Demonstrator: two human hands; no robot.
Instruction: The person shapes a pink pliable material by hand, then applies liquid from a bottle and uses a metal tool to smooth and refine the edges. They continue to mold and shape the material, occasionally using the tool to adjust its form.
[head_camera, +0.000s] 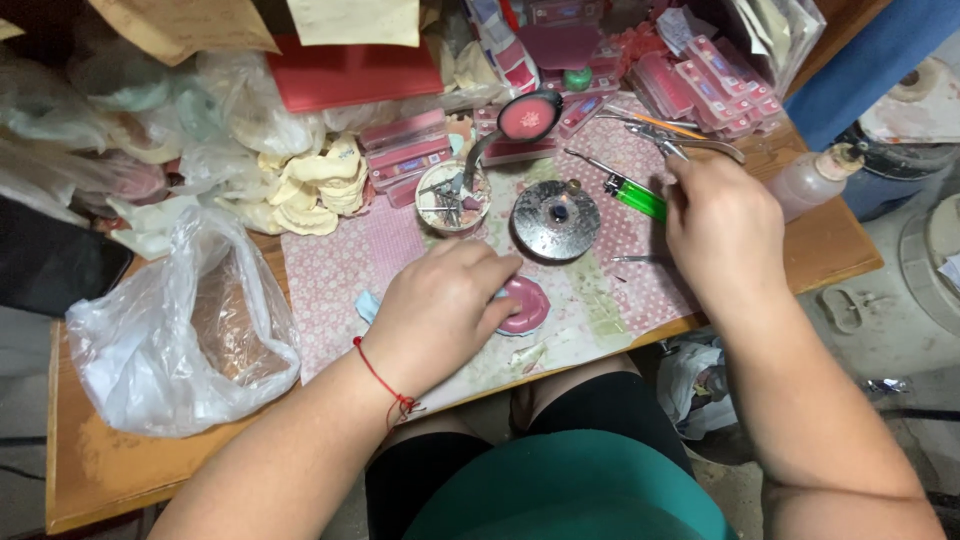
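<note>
My left hand (440, 305) rests on the patterned mat (340, 270) with its fingers curled over a pink dental wax piece (527, 305); a light blue bit (367, 304) sticks out from under the hand. A red thread bracelet circles that wrist. My right hand (722, 232) is closed around the handles of metal pliers (680, 135), whose jaws point left over the mat. A thin metal instrument (598, 167) and a green lighter (636, 195) lie just left of that hand. Between the two hands stands a round metal burner (556, 222).
A small cup of metal tools (452, 205) and a pink round dish (528, 118) sit behind the burner. Cream dental casts (318, 190) pile at the left, pink boxes (715, 80) at the back right. A clear plastic bag (180, 320) lies left; a squeeze bottle (815, 178) stands right.
</note>
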